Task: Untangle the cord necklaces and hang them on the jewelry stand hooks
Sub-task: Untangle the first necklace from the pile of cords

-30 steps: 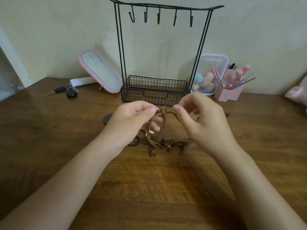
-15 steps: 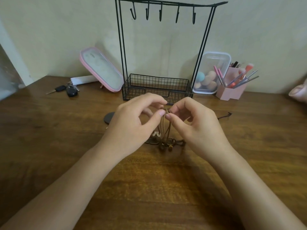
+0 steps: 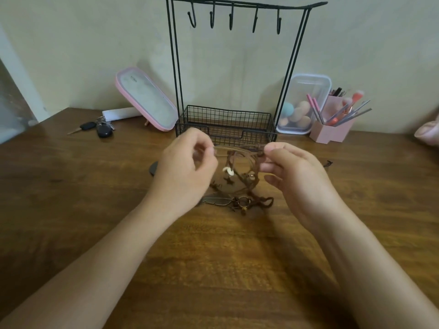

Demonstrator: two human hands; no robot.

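Presently the left hand [image 3: 187, 167] and right hand [image 3: 292, 172] each pinch one brown cord [image 3: 237, 148] stretched level between them above the desk [image 3: 213, 269], tangle [image 3: 240, 186] hanging below, hooks [image 3: 231, 19] well above.

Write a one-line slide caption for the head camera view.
Both hands, left hand and right hand, stretch tangled brown cord necklaces before an empty-hooked jewelry stand.

— Where does the jewelry stand [image 3: 228, 124] sit?
— Upper centre, at the desk's [image 3: 71, 198] back edge; keys [image 3: 97, 128] far left, brush holder [image 3: 332, 131] right.
— And the necklaces [image 3: 240, 186]?
— Frame centre, before the stand, between both hands.
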